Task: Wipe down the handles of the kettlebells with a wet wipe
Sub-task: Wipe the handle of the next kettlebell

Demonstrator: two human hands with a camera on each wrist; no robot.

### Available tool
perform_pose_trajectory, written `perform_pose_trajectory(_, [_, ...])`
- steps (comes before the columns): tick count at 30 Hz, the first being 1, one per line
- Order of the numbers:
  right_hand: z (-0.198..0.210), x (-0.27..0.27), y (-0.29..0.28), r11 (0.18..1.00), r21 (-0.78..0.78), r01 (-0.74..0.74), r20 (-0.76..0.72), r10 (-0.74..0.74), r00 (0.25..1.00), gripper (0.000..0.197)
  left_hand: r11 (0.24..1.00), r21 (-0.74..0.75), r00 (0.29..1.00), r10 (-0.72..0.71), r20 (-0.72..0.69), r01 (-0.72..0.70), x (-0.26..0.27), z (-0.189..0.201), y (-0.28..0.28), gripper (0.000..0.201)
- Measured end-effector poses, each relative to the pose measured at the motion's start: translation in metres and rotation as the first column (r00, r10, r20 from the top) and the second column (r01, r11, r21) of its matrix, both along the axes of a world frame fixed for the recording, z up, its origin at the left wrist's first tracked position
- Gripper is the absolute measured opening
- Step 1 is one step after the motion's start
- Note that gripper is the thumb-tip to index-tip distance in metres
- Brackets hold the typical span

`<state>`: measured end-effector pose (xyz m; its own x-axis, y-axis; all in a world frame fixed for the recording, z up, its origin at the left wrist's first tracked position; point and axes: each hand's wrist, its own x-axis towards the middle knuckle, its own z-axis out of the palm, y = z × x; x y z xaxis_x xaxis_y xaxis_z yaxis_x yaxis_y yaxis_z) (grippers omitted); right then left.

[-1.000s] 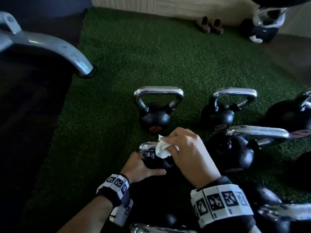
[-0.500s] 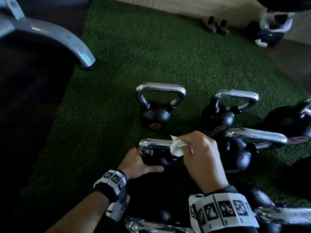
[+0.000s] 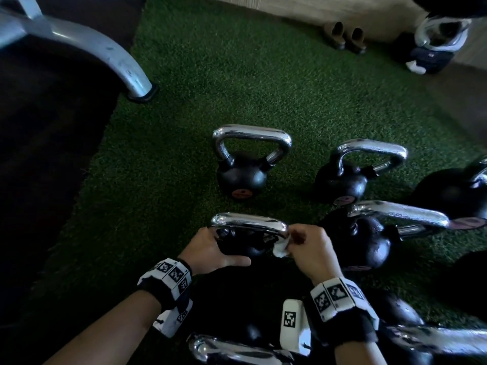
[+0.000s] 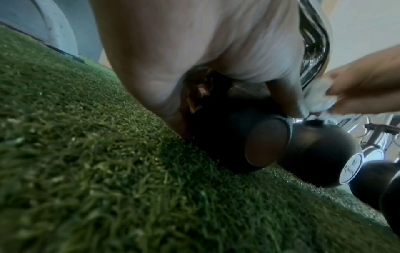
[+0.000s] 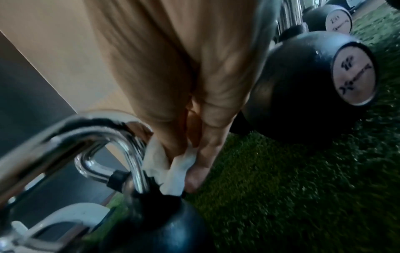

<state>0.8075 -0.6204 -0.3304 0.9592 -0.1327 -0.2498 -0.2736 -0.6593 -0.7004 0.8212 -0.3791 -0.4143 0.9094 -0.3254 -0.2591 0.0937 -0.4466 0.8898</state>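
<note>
Two hands share one kettlebell (image 3: 243, 243) on the turf (image 3: 210, 75): our left hand (image 3: 210, 250) cups its black body, our right hand (image 3: 309, 250) pinches the wet wipe (image 3: 280, 249) against the right bend of the chrome handle (image 3: 250, 224). We'd best wrap the wipe round and drag down each leg. We count seven kettlebells at least partly in view, one wipe.

Green artificial turf (image 3: 237, 83) underfoot; dark flooring (image 3: 47, 167) at 9 o'clock; grey metal frame leg (image 3: 116, 61) at 10; pale wall (image 3: 329, 6) at 12
</note>
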Motion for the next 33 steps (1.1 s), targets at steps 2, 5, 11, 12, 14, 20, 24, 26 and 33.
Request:
perform_pose_trajectory(2, [-0.007,0.002,0.001,1.0,-0.009,-0.013,-0.028,0.012,1.0,0.031,1.0,-0.013,0.999,-0.007,-0.032,0.007,0.001,0.0,0.002,0.076])
perform_pose_trajectory(5, [-0.004,0.001,-0.003,0.999,0.048,-0.006,-0.056,0.009,0.998,0.029,0.988,0.08,0.987,-0.124,-0.106,0.133,0.008,0.006,0.014,0.082])
perform_pose_trajectory(11, [0.033,0.0,-0.017,0.994,0.006,0.108,0.217,-0.106,0.97,0.041,0.994,-0.048,0.995,0.101,-0.003,-0.101,0.016,0.038,0.047,0.072])
perform_pose_trajectory(12, [0.041,0.001,-0.016,0.994,0.043,0.103,0.277,-0.11,0.955,0.043,0.971,-0.09,0.973,0.225,0.044,-0.22,0.014,0.051,0.049,0.064])
perform_pose_trajectory(14, [0.058,0.0,-0.006,0.993,0.11,0.046,0.384,-0.085,0.92,0.045,0.925,-0.161,0.914,0.37,0.164,-0.345,0.01,0.086,0.046,0.038])
perform_pose_trajectory(20, [0.091,0.0,0.034,0.955,0.23,-0.186,0.482,0.054,0.874,0.025,0.841,-0.494,0.975,0.181,-0.128,-0.22,-0.004,0.161,0.007,0.044])
perform_pose_trajectory(24, [0.086,0.007,0.047,0.964,0.156,-0.217,0.555,0.096,0.826,0.016,0.841,-0.519,0.978,0.057,-0.202,-0.156,-0.004,0.164,-0.007,0.046])
perform_pose_trajectory(26, [0.082,0.01,0.05,0.976,0.094,-0.195,0.597,0.101,0.796,0.015,0.844,-0.51,0.98,0.079,-0.185,-0.165,-0.004,0.16,-0.009,0.044])
perform_pose_trajectory(33, [0.076,0.009,0.026,0.957,0.149,-0.249,0.482,0.149,0.864,0.03,0.916,-0.361,0.949,0.255,0.187,-0.175,-0.011,0.148,-0.009,0.024])
